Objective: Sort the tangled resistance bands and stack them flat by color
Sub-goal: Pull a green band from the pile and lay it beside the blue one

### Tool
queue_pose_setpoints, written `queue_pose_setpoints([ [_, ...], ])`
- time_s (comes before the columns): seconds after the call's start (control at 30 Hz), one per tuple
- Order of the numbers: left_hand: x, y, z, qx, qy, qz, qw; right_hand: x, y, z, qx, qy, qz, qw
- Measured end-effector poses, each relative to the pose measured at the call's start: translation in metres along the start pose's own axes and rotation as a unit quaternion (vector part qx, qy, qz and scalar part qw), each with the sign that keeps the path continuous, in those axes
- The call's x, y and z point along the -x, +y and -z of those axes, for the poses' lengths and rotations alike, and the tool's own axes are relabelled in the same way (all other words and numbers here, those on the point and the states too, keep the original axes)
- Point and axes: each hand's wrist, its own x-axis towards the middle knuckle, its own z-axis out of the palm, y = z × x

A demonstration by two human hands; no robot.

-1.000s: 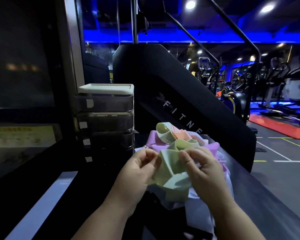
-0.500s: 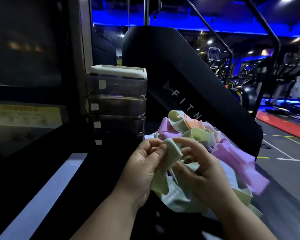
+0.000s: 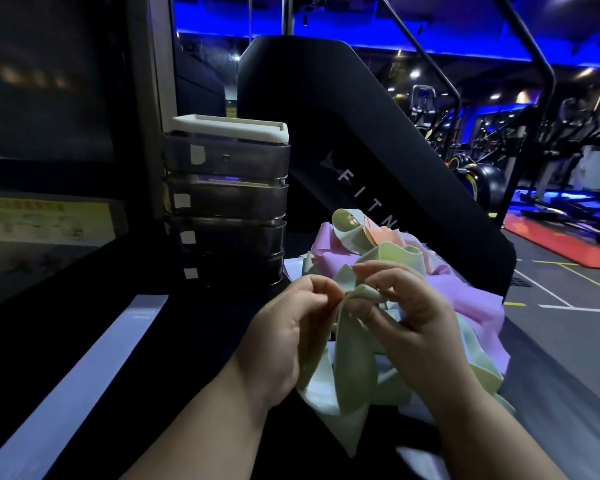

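Our left hand and right hand both pinch the green band; it looks light, soft and stretchy, so we should grip near the knot.

Dark surface carried everything. The tangled band pile sat on a white sheet at right, and the stacked drawer unit stood just beside it, back left.

Gym — cardio machines, stair-climber, red floor mat
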Motion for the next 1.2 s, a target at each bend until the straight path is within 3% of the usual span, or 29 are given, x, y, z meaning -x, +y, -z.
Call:
queue_pose_setpoints([
  [0.1,0.0,-0.006,0.005,-0.12,-0.022,-0.02,0.992,0.002,-0.001,-0.001,-0.016,0.003,-0.026,1.0],
  [0.23,0.0,-0.013,0.007,-0.319,0.018,-0.048,0.946,0.002,0.0,0.001,-0.035,0.056,-0.037,0.997],
  [0.43,-0.001,-0.009,0.009,-0.442,0.031,-0.1,0.891,0.0,-0.006,0.006,-0.07,0.128,-0.05,0.988],
  [0.53,-0.001,-0.009,0.014,-0.489,0.034,-0.083,0.868,-0.002,-0.005,0.015,-0.117,0.201,-0.073,0.97],
  [0.7,-0.002,-0.003,0.017,-0.35,0.012,-0.028,0.936,-0.005,-0.007,0.019,-0.164,0.253,-0.118,0.946],
  [0.8,-0.003,-0.003,0.019,-0.301,-0.013,-0.038,0.953,-0.007,0.001,0.02,-0.169,0.249,-0.178,0.937],
  [0.97,-0.002,-0.004,0.013,-0.227,-0.021,-0.037,0.973,-0.009,0.01,0.017,-0.21,0.157,-0.275,0.925],
  [1.2,-0.003,-0.008,0.014,-0.196,-0.004,-0.011,0.981,-0.005,0.003,0.009,-0.261,0.02,-0.312,0.913],
])
